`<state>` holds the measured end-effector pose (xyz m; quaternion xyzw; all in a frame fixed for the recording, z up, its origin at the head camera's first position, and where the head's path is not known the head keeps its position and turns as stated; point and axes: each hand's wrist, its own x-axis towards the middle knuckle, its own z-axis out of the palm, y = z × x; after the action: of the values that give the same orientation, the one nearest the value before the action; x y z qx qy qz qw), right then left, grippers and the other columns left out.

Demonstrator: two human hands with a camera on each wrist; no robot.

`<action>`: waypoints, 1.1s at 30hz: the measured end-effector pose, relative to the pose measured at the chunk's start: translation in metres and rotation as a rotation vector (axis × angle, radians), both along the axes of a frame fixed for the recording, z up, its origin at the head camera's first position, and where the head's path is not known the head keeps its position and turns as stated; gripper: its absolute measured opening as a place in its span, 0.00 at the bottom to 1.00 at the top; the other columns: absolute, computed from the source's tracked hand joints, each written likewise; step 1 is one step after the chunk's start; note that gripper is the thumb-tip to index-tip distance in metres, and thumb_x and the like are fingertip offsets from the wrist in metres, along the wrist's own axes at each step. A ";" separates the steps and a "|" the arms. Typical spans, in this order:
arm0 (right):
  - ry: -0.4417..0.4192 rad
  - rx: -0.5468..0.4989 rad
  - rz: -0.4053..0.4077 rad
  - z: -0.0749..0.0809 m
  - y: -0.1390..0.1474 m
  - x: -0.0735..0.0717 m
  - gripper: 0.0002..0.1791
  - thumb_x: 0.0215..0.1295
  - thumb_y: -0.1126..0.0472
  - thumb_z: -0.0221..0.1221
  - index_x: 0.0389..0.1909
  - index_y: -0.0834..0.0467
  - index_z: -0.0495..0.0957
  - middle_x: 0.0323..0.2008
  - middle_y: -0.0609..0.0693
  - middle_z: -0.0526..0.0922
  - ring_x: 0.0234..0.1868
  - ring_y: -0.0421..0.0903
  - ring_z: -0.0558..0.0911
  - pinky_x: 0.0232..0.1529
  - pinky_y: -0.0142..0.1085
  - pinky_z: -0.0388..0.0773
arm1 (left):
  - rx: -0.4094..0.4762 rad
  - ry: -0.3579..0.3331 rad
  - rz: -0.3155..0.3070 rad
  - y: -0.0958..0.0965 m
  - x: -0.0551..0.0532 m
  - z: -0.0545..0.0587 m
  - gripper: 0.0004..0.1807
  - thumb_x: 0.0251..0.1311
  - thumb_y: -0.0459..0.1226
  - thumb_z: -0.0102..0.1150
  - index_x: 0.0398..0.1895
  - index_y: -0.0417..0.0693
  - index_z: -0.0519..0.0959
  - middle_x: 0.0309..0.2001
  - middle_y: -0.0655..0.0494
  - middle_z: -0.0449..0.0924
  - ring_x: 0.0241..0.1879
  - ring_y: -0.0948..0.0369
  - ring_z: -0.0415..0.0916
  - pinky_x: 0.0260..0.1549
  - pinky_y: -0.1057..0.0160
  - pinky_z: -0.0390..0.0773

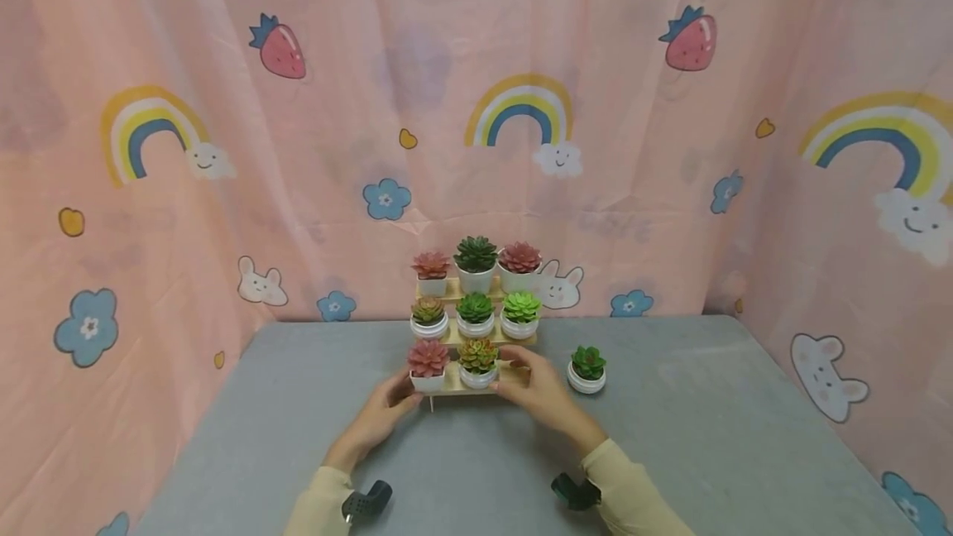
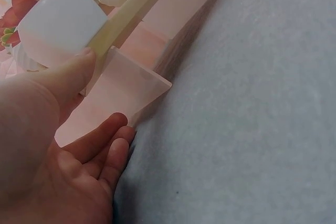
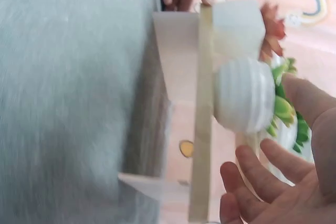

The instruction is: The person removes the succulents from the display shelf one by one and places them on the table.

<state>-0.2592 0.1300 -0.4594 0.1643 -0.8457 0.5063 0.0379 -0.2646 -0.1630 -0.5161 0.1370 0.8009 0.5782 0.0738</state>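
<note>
A three-tier wooden stand (image 1: 457, 392) with pale translucent side supports (image 2: 118, 85) holds several small potted succulents. On its lowest tier are a red succulent (image 1: 428, 359) in a white square pot and a yellow-green succulent (image 1: 478, 356) in a round ribbed pot (image 3: 244, 95). My left hand (image 1: 385, 410) is at the left end of this tier: its thumb rests by the square pot (image 2: 63, 19), with relaxed fingers lower, beside the support. My right hand (image 1: 547, 395) is around the round pot's right side, thumb close to the leaves and fingers spread apart, without gripping it.
A dark green succulent (image 1: 587, 370) in a white round pot stands on the grey table (image 1: 670, 428), right of the stand. Behind the table hangs a pink patterned curtain (image 1: 335, 147). Red and green succulents, such as the tall one (image 1: 476, 259), fill the upper tiers.
</note>
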 end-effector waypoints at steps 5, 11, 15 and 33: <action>-0.011 -0.026 -0.050 -0.009 -0.012 -0.010 0.31 0.56 0.62 0.73 0.61 0.64 0.76 0.53 0.58 0.84 0.57 0.55 0.81 0.62 0.54 0.76 | -0.012 0.013 0.004 0.001 -0.002 -0.001 0.36 0.74 0.40 0.55 0.79 0.40 0.55 0.70 0.34 0.69 0.68 0.42 0.71 0.65 0.49 0.76; -0.016 0.000 -0.078 -0.013 -0.020 -0.013 0.32 0.55 0.59 0.74 0.61 0.62 0.76 0.55 0.58 0.83 0.59 0.55 0.81 0.64 0.54 0.75 | -0.018 0.027 0.001 0.002 -0.003 -0.003 0.36 0.74 0.40 0.56 0.79 0.39 0.56 0.70 0.35 0.70 0.67 0.42 0.71 0.64 0.50 0.77; -0.013 0.011 -0.086 -0.013 -0.024 -0.014 0.34 0.55 0.57 0.75 0.62 0.62 0.76 0.58 0.60 0.82 0.61 0.57 0.80 0.65 0.55 0.75 | -0.010 0.024 -0.002 0.001 -0.003 -0.005 0.36 0.73 0.39 0.56 0.79 0.39 0.55 0.70 0.34 0.69 0.67 0.42 0.71 0.64 0.49 0.76; -0.055 -0.082 -0.037 -0.009 -0.007 -0.003 0.33 0.56 0.62 0.73 0.63 0.64 0.74 0.53 0.60 0.84 0.46 0.45 0.81 0.43 0.32 0.79 | -0.002 0.013 0.005 0.000 -0.003 -0.006 0.35 0.73 0.38 0.56 0.79 0.41 0.57 0.69 0.37 0.71 0.67 0.44 0.72 0.64 0.48 0.76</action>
<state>-0.2621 0.1231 -0.4684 0.1332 -0.8280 0.5438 0.0306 -0.2673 -0.1629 -0.5220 0.1388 0.8022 0.5769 0.0672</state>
